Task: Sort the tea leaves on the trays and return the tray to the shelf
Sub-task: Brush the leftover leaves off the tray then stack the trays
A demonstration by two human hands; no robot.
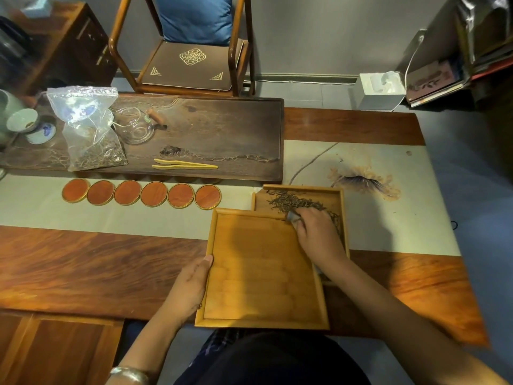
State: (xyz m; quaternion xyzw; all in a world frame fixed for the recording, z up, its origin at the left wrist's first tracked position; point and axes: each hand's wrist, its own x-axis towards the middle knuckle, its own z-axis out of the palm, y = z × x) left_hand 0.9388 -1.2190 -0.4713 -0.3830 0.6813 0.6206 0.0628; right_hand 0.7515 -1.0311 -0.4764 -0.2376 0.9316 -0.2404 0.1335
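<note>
Head view: 2 wooden trays sit at the lower centre of the frame on the bench (83,262). The near tray (263,270) is bare and overlaps the far tray (340,207), which holds the tea leaves (294,202) in a loose dark heap toward its upper edge.

The left hand (191,284) is closed on the near tray's left rim, thumb on top. The right hand (316,232) rests among the leaves, fingers curled around something small; whether it is leaves or a tool I cannot tell.

The leaves look dry, light and brittle, so small pinches or gentle sweeps suit them. The trays look stiff and light; hold them level by opposite rims.
</note>
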